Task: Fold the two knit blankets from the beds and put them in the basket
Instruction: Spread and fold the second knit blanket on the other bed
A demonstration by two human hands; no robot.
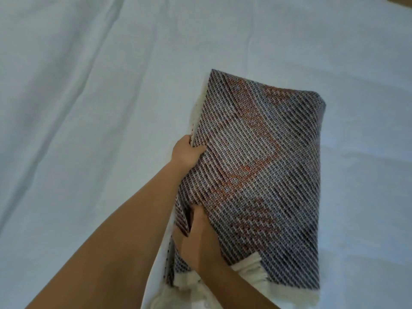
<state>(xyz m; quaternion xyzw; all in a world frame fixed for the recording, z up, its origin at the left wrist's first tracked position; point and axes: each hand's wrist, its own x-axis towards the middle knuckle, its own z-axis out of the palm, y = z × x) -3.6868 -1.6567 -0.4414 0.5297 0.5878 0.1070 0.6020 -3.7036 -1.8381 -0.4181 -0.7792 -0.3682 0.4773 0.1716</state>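
On the white bed sheet (pixel 89 108), right of the middle of the view, a grey and dark striped knit blanket with orange patches and a cream fringe (pixel 256 170) lies folded into a long, thick rectangle. Its left edge is held at two places. The left hand (pixel 187 152) is closed over this edge farther up, the thumb on top and the fingers tucked under the layers. The right hand (pixel 198 239) is closed on the same edge nearer to the person, with the fingers pushed between the layers. The basket is not seen in the view.

The step seems to be the lifting or the last folding of the bundle. For this to be done well, all layers should be gripped together, so that no inner layer slides out. The fringe at the near end should be kept tucked in, because loose threads may catch. The bundle is soft and will probably sag in the middle, so it should be supported from below when it is raised.
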